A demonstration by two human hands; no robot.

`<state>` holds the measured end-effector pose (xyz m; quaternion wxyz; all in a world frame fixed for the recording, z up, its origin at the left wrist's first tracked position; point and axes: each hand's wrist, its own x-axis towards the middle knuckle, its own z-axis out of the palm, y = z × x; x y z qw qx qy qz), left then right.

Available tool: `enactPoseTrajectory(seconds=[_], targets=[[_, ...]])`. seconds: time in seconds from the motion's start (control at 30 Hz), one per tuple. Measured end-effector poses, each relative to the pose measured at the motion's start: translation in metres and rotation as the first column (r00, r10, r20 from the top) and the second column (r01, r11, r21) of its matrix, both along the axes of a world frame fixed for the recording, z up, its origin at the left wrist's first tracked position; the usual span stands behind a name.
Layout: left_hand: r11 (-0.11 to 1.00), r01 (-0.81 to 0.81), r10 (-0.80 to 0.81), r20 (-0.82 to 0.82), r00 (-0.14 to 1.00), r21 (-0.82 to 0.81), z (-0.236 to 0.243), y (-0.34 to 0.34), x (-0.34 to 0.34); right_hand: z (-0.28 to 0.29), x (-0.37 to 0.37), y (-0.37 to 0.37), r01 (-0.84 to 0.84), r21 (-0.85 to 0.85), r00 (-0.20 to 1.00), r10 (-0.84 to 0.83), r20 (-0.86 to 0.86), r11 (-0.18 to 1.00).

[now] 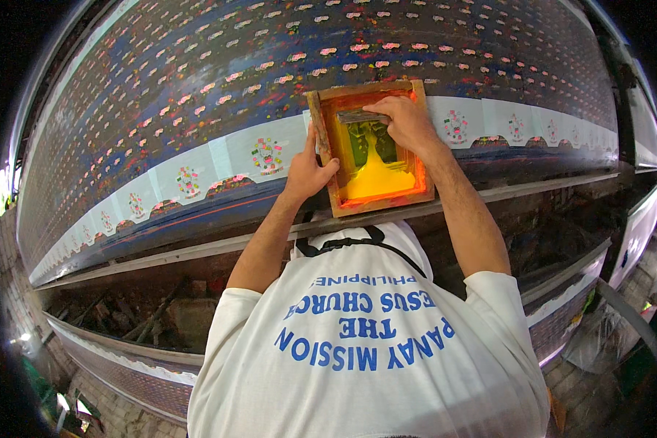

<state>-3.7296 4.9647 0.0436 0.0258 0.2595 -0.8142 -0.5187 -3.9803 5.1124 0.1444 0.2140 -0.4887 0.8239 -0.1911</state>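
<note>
A wooden screen-printing frame (pixel 423 196) with orange-stained inner edges lies near the table's front edge. Yellow ink (pixel 378 181) pools in its near part, and a streak of it runs up the mesh toward the far end. There, my right hand (pixel 410 125) grips a squeegee (pixel 360 115) held crosswise inside the frame. My left hand (pixel 311 169) holds the frame's left side, its thumb over the wood and its fingers along the outer edge. White pieces printed with a colourful motif (pixel 269 155) lie in a row to both sides of the frame.
The long dark tabletop (pixel 197 80) is covered with rows of small repeated prints and ink specks. A rail (pixel 160 257) runs along its near edge. Behind me stands another long table (pixel 124 365) with white pieces on it. Paved floor (pixel 14 270) shows at the left.
</note>
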Motion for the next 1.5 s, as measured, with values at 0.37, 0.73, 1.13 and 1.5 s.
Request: enactPoseTrajectory(seconds=[0.37, 0.73, 1.13, 1.5], targets=[[1.0, -0.002, 0.001, -0.022, 1.0, -0.018, 0.0, 0.003, 0.001, -0.007, 0.107, 0.108, 0.055, -0.027, 0.998, -0.056, -0.032, 0.998], [0.999, -0.013, 0.012, -0.02, 1.0, -0.052, 0.027, 0.022, -0.016, 0.017, 0.079, 0.127, 0.054, -0.066, 0.998, -0.056, -0.031, 0.996], [0.999, -0.03, 0.028, -0.076, 0.997, -0.023, 0.028, 0.148, -0.155, 0.016, -0.05, 0.255, 0.038, -0.116, 0.994, -0.049, -0.095, 0.993], [0.99, -0.128, 0.118, -0.141, 0.983, -0.058, 0.007, 0.168, -0.176, 0.001, -0.075, 0.276, -0.055, -0.055, 0.996, 0.051, -0.076, 0.997]])
